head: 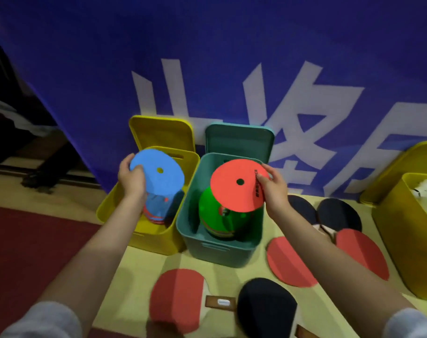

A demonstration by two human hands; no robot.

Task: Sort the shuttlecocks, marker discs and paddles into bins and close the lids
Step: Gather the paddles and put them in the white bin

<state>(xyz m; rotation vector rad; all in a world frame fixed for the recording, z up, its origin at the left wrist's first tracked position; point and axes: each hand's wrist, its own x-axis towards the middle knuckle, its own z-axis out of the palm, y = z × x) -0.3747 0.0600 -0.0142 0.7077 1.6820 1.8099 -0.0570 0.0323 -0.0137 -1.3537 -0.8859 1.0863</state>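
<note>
From the head view, the left hand (132, 176) pinched a blue disc (158, 175) over the yellow bin (190, 162); the right hand (273, 189) pinched a red disc (234, 189) over the teal bin (190, 215). Both discs looked light, thin, likely flexible; edge grips suited.

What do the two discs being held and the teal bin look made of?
The blue disc in the left hand and the red disc in the right hand look like thin matte rubber or soft plastic: flat, dull, centre-holed. The teal bin looks like moulded hard plastic: smooth walls, rounded corners.
</note>
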